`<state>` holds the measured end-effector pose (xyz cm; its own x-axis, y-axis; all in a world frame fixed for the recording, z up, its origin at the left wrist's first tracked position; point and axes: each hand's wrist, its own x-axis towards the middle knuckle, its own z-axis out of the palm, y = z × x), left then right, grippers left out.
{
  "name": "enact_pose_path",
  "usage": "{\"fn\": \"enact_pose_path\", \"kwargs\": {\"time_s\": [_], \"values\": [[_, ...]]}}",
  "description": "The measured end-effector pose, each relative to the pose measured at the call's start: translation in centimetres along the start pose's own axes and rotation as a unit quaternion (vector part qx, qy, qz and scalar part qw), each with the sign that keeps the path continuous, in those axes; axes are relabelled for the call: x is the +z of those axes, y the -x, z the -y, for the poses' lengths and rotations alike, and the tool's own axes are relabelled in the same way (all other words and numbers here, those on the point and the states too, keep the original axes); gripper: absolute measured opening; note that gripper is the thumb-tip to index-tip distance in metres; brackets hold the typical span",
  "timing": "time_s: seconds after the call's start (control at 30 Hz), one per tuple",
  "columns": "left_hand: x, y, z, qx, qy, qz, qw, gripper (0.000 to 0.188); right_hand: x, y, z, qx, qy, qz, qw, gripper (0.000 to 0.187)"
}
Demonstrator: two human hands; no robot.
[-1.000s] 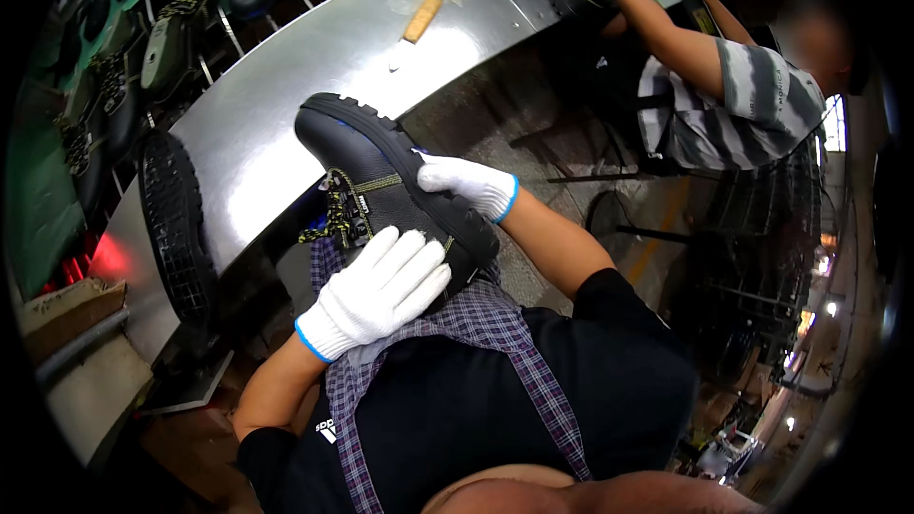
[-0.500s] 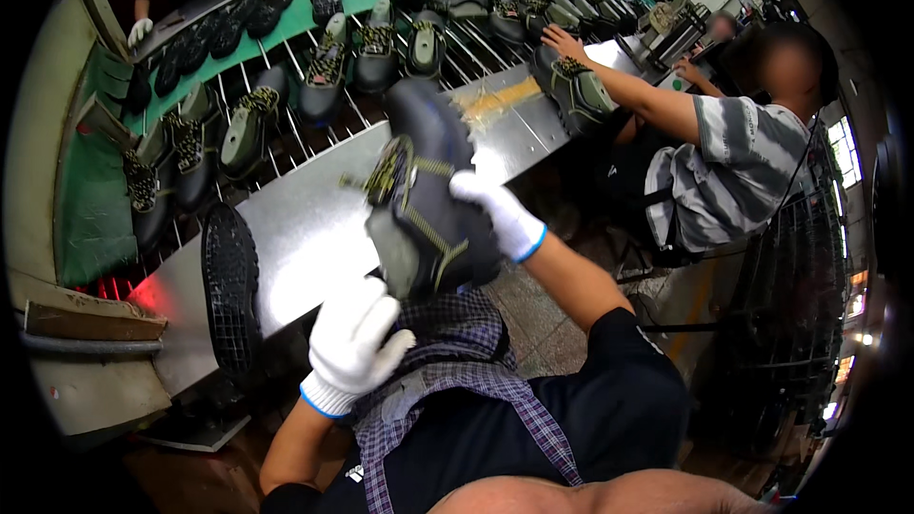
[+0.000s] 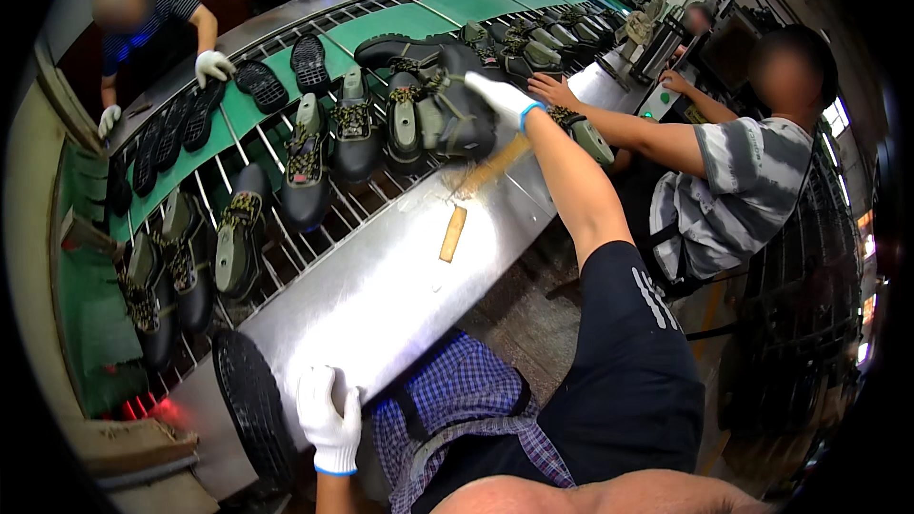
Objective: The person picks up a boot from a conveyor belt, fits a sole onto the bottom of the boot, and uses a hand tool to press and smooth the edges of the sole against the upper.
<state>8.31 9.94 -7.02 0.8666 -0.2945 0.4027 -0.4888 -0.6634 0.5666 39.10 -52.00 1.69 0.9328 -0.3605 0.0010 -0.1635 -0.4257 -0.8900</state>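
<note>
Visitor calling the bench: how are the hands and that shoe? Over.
Right hand on shoe. Left hand empty, beside black sole. Other shoes and a co-worker's hand close to that shoe.

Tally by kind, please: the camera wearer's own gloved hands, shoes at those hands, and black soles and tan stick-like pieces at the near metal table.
Gloved hands: 2 (left hand, right hand)
Shoes: 1 (dark shoe at the right hand)
Soles: 1 (black sole)
Tan pieces: 1 (tan stick-like piece)
Total: 5

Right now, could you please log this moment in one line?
right grip: holding dark shoe; left grip: empty, near black sole; tan piece: on metal bench
</note>
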Motion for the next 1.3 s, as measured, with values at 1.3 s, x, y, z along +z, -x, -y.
{"fn": "enact_pose_path", "kwargs": {"time_s": [1.3], "values": [[-2.2, -6.7, -4.1, -0.013, 0.176, -0.071, 0.982, 0.082, 1.7, 28.5, 13.4, 0.025, -0.319, 0.031, 0.947, 0.083]]}}
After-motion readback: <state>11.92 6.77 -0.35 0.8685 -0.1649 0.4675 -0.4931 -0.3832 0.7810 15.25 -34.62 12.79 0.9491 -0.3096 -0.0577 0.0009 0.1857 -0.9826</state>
